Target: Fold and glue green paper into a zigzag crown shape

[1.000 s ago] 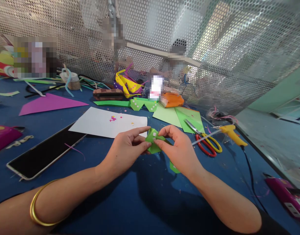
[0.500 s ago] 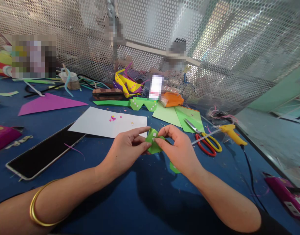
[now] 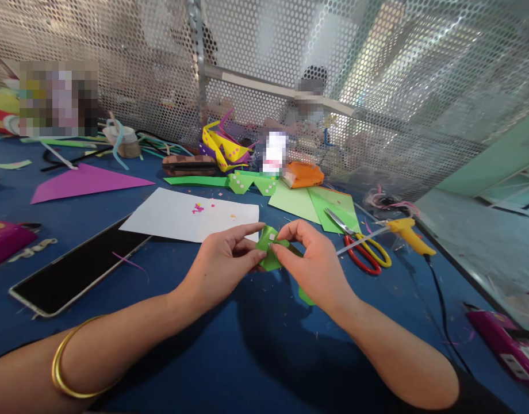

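Note:
Above the table, my left hand (image 3: 223, 259) pinches a pair of green paper glasses (image 3: 268, 261) by one lens, between thumb and fingers. A white paper square (image 3: 272, 237) shows on that lens. My right hand (image 3: 314, 259) is closed at the same lens, thumb and index finger brought together over a tiny white square (image 3: 270, 245) that their tips partly cover. Below the right palm another green part (image 3: 306, 296) peeks out; the hand hides the stretch between. Farther back stand finished-looking green glasses (image 3: 252, 183) with white squares on them.
White paper (image 3: 178, 215) bearing tiny coloured bits overlaps a dark phone-like slab (image 3: 81, 264) on the left. Scissors (image 3: 361, 247) and a yellow glue gun (image 3: 406, 236) with its cord lie right. Behind are green sheets (image 3: 333, 210), purple paper (image 3: 89, 184) and a perforated metal screen (image 3: 256, 57).
Both hands stay almost where they were. My right thumb tip has shifted slightly over the lens, covering more of the lower white square.

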`<action>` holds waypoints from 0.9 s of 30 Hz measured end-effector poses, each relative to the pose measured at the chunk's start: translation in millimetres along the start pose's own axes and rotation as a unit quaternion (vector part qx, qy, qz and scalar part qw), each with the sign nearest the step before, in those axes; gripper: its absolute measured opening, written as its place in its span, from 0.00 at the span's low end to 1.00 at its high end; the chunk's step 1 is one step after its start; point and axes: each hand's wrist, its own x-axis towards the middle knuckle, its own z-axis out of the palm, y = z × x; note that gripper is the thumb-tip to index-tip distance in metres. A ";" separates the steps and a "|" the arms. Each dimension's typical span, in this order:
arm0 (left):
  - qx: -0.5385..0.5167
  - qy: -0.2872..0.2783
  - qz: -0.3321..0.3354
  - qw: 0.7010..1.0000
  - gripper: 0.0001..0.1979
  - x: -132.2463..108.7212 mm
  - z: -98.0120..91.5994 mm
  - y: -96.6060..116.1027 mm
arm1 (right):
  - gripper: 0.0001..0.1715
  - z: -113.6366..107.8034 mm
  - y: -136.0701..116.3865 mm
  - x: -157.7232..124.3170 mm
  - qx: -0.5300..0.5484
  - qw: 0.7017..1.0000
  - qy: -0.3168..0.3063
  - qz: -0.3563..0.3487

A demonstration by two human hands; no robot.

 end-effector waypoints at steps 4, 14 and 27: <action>-0.004 0.000 0.001 1.000 0.28 0.5 0.3 0.8 | 0.03 0.1 1.2 0.0 0.003 1.000 0.000 -0.001; -0.006 0.001 0.000 1.000 0.27 0.0 0.2 0.8 | 0.04 0.6 0.0 -1.5 0.008 1.000 -0.001 -0.007; -0.020 -0.001 -0.005 1.000 0.27 0.5 0.9 1.0 | 0.05 -0.3 1.7 -2.3 -0.040 0.999 0.001 -0.018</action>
